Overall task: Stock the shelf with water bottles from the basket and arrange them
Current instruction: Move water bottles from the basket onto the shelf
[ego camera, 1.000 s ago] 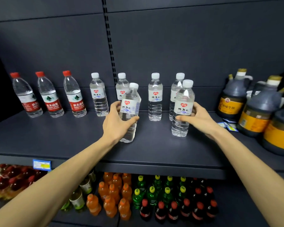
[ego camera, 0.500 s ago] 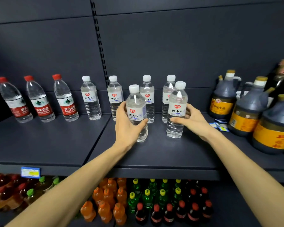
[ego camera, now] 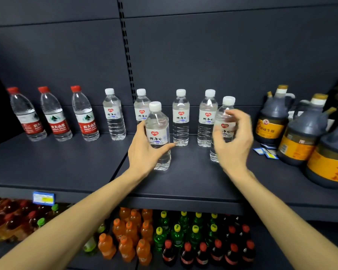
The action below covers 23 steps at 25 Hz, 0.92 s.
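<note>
Orange, green and dark soft-drink bottles (ego camera: pixel 144 238) crowd the lower tier, nearest of all, under the dark shelf (ego camera: pixel 66 164) where the work is on. Both forearms reach in. The left hand (ego camera: pixel 144 151) has its grip wrapped round a white-capped water bottle (ego camera: pixel 158 133), thumb across the front under the label, base down on the shelf or a hair above it — I cannot tell which. The right hand (ego camera: pixel 232 141) is blurred, fingers loosely curled beside the second white-capped bottle (ego camera: pixel 225 121); whether that grip holds the bottle or hangs just off it cannot be told. Behind stand four matching bottles in a back row (ego camera: pixel 180 117), three red-capped bottles (ego camera: pixel 57 117) to their left, and dark sauce jugs (ego camera: pixel 300 133) at the far right. No basket in sight.

This looks like the arranging step: two front bottles being lined up ahead of the back row. Next, I'd say, each wants squaring with the bottle behind, label forward, before release.
</note>
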### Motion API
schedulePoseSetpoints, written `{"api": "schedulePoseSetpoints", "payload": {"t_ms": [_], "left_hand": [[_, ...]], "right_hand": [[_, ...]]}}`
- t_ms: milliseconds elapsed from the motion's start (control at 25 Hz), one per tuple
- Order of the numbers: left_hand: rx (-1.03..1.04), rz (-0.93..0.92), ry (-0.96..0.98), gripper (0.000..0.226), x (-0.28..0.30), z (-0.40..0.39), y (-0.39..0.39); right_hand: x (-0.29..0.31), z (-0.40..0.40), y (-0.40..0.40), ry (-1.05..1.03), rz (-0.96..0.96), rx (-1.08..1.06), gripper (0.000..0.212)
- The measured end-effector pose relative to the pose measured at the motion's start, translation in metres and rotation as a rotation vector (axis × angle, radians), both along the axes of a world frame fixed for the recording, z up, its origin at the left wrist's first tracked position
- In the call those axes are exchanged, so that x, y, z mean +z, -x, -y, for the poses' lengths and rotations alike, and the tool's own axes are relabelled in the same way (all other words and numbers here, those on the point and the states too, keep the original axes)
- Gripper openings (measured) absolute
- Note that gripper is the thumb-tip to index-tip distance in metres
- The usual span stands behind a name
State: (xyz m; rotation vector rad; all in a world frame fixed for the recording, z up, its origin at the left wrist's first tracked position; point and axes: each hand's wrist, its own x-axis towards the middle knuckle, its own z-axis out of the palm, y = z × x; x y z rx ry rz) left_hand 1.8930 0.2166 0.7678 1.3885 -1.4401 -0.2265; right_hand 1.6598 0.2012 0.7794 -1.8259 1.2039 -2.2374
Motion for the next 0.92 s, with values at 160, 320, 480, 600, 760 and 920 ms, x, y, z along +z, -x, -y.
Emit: {"api": "schedulePoseSetpoints", "payload": {"t_ms": [160,320,480,600,760,920], "left_hand": [[-0.059,0.047,-0.028,0.109,-0.004,-0.017,-0.027],[-0.001,0.169,-0.071,0.095,-0.019,-0.047,-0.089],[0.165,0.063,-0.079,0.063,-0.025,-0.061,-0.137],[0.202,0.063,-0.079,0.053,-0.022,-0.066,-0.154],[0.230,0.098,-0.081,0.047,-0.030,-0.068,-0.160],[0.223,0.171,-0.110,0.044,-0.038,-0.071,-0.159]], "right_hand": [[0.000,0.003,-0.069,-0.418,-0.125,0.471,0.046],[-0.020,0.008,-0.124,-0.692,-0.203,0.691,0.071],[-0.017,0.009,-0.150,-0.726,-0.142,0.591,0.062],[-0.011,0.020,-0.136,-0.760,-0.133,0.571,0.059],[-0.007,0.039,-0.103,-0.792,-0.076,0.477,0.064],[-0.009,0.048,-0.087,-0.782,-0.002,0.392,0.060]]}}
